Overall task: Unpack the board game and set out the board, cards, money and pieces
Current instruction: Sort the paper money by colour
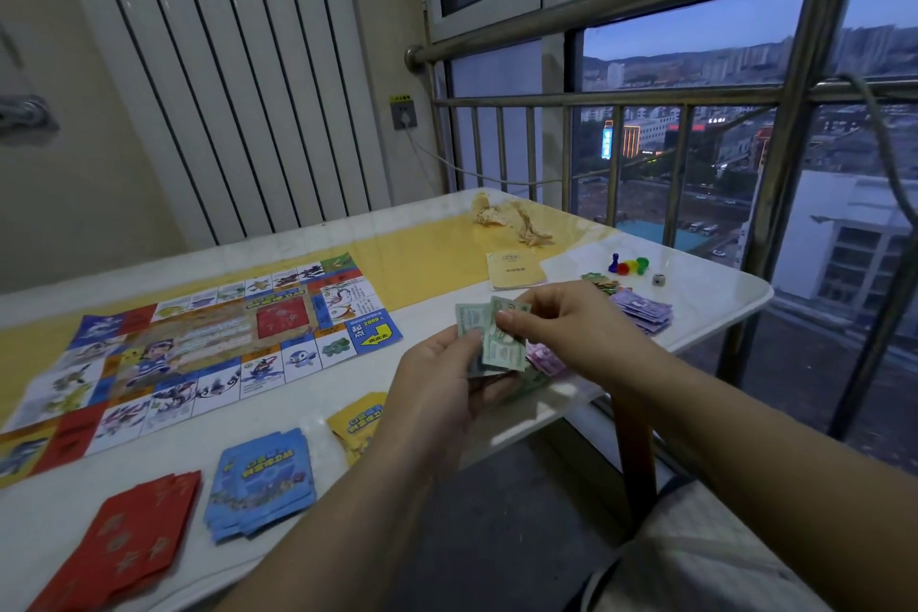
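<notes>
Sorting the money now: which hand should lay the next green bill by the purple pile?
Right, likely. The right hand pinches the top green bill and is nearer the purple pile; the left hand holds the other bills.

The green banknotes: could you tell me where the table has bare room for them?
Free: the yellow strip between the game board and the booklet. Crowded: the right corner, with purple banknotes, pawns and die.
</notes>
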Available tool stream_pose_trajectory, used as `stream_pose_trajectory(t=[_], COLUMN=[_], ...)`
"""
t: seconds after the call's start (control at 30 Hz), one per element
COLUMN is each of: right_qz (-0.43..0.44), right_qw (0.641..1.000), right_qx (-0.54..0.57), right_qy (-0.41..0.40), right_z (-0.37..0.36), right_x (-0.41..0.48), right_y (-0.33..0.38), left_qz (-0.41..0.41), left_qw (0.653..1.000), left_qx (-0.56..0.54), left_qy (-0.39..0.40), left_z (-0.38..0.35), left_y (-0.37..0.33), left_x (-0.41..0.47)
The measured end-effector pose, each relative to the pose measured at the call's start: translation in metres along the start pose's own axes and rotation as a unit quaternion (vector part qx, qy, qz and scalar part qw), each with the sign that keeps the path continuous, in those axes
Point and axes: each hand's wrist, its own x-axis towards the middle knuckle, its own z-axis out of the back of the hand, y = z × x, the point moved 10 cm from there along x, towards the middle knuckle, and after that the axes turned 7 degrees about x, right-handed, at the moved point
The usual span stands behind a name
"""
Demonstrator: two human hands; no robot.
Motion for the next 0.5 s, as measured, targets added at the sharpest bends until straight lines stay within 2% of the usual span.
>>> stream_pose_trajectory(t=[0.17,0.37,0.5], right_qz=[-0.029,-0.036,-0.033], right_qw=[0.999,0.997,0.997], right_qx=[0.034,0.065,0.071], right_qy=[0.011,0.015,0.003], right_z=[-0.008,-0.017,-0.013], right_x=[0.001,0.004,0.006], right_y=[-0.005,-0.003,-0.002], left_qz=[-0.034,-0.032,-0.037], left_qw=[0.999,0.999,0.995], left_qx=[0.025,0.034,0.085], left_qy=[-0.023,-0.025,-0.036], left_z=[0.015,0.019,0.026], left_y=[-0.009,-0.010,-0.014], left_x=[-0.002,-0.004,-0.006])
